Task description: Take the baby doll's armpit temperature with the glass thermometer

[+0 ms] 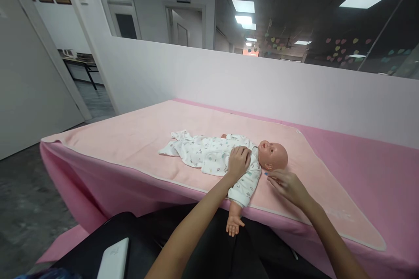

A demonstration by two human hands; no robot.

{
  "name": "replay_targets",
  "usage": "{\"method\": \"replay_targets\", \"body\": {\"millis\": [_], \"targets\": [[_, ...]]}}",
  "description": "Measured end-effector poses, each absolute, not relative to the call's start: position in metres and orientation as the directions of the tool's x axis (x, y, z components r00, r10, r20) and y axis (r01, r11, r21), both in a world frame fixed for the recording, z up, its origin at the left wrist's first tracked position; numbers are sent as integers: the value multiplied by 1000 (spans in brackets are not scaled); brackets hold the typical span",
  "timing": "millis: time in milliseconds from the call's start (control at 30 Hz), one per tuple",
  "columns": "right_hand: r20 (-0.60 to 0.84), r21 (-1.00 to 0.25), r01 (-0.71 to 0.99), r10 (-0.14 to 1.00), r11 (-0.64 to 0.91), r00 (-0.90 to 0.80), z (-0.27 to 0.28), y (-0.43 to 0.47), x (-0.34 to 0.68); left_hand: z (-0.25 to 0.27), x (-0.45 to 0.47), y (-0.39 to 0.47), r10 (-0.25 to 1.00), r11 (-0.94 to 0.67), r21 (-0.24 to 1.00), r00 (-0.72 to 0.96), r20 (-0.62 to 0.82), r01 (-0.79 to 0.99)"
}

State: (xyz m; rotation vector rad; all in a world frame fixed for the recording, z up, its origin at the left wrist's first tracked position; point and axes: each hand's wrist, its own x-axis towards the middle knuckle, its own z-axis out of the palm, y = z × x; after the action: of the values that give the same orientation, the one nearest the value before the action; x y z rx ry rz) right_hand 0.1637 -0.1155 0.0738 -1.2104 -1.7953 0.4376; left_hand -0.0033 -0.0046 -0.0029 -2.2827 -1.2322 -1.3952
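Observation:
A baby doll (273, 154) in a white printed outfit (209, 150) lies on its back, its bald head to the right. My left hand (238, 162) lies on the doll's chest near the collar, fingers laid over the cloth and slightly bent. Beside the doll's ear and shoulder, my right hand (286, 185) pinches a small thing with a blue tip (266, 174); its kind is too small to make out. One doll arm (235, 220) sticks out over the near edge of the table, palm up.
A peach blanket (131, 135) covers a table draped in pink cloth (386, 174). A low white wall (245, 87) with glass above stands behind. A white flat device (114, 258) rests on the dark surface at lower left. Doorways open at left.

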Motion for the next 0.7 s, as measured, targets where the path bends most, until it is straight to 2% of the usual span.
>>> {"method": "replay_targets", "body": {"millis": [67,100,167,200,267,300,367,433,500,567,633,667,700], "targets": [[508,-686,518,846,511,-161,91,-110,171,-4,-3,-4,550,-635,247,203,810,732],[550,-720,443,829,534,-106,103,-108,176,-4,-3,-3,549,-635,249,201,811,731],[602,-791,193,794,580,80,120,-105,182,-6,-3,-2,547,-636,252,196,814,729],[582,-813,57,804,580,117,122,-104,181,-6,-3,-2,546,-637,253,194,815,728],[487,-865,-121,873,487,34,113,-104,169,-7,-4,-1,546,-638,256,193,816,726],[402,-913,-98,913,395,-67,103,-104,161,-7,-4,-2,547,-639,255,195,814,726],[289,-954,33,945,297,-152,87,-100,150,-6,-5,-2,549,-641,251,204,811,726],[217,-960,152,969,234,-121,88,-92,152,-6,-6,-2,549,-643,248,211,808,725],[243,-968,47,969,245,-39,106,-84,167,-6,-6,-1,549,-644,249,210,809,723],[373,-889,-254,924,380,80,129,-80,183,-6,-6,0,548,-642,250,205,811,725],[475,-742,-451,864,496,167,138,-82,188,-6,-6,0,546,-640,250,201,813,726],[477,-723,-493,866,484,150,134,-84,184,-6,-5,0,546,-640,252,199,814,726],[439,-759,-497,894,421,86,126,-86,176,-6,-5,-1,546,-640,253,197,814,726]]}}
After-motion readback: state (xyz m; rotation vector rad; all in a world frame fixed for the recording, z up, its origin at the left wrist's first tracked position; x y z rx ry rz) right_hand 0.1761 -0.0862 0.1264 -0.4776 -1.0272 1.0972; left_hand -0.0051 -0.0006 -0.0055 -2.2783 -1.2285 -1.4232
